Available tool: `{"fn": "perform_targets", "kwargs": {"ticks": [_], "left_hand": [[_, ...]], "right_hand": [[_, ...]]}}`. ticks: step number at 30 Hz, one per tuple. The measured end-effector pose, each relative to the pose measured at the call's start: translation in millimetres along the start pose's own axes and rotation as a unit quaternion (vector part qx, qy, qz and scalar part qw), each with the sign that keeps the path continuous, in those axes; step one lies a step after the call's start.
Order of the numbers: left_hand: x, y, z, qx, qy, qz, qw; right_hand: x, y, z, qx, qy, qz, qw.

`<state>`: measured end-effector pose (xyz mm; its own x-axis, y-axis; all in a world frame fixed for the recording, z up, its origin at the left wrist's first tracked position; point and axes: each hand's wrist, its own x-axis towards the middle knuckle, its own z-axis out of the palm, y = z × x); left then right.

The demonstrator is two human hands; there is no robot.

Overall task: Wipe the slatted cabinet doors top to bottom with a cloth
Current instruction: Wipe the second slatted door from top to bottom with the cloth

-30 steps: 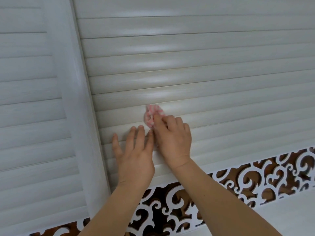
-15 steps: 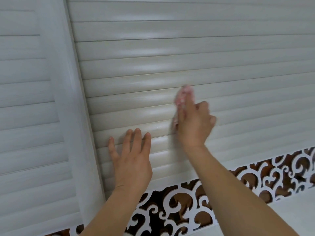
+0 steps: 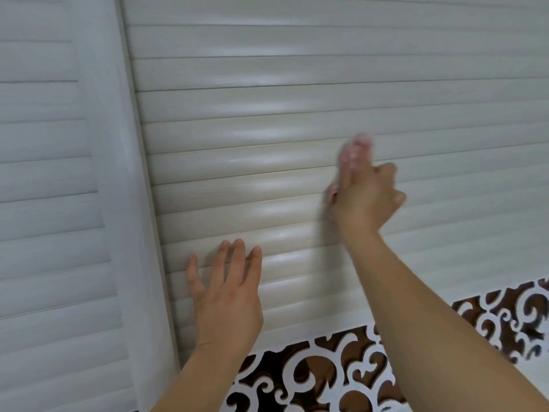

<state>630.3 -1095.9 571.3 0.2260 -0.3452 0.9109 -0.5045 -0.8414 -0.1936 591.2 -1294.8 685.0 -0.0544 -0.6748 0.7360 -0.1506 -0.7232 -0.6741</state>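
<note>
step: wiping along a slat of the right door (image 3: pixel 386 84), low on the panel, a few slats above its bottom edge.
cloth (image 3: pixel 358 147): pink, small, bunched, blurred; pressed to the slat under the right hand (image 3: pixel 367 197), poking out past the fingertips.
right grip: clamped on the cloth, forefinger stretched up along it, other fingers curled.
left hand (image 3: pixel 227 295): flat on the lowest slats near the post (image 3: pixel 118 203), fingers straight and apart, holding nothing, likely bracing the door.
doing it well: follow each slat full width, left to right, then drop one slat; press into the groove between slats where dust sits; refold the cloth to a clean face; shift the bracing hand off slats not yet wiped; finish at the bottom edge.
progress: judged near the end of this door, only the few lowest slats left.
doors: two in view, left door (image 3: pixel 44 173) and right door, parted by the post.
cloths: one.
hands: two.
fretwork (image 3: pixel 326 373): one white scroll band below the doors, dark behind.
</note>
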Motion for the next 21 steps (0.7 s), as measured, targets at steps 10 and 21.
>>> {"fn": "perform_targets", "kwargs": {"ticks": [10, 21], "left_hand": [[1, -1, -5, 0.016, -0.010, 0.002, 1.000], [1, 2, -4, -0.004, 0.002, -0.025, 1.000]], "right_hand": [[43, 12, -9, 0.012, 0.019, -0.007, 1.000], [-60, -58, 5, 0.029, -0.039, -0.220, 0.974]]}}
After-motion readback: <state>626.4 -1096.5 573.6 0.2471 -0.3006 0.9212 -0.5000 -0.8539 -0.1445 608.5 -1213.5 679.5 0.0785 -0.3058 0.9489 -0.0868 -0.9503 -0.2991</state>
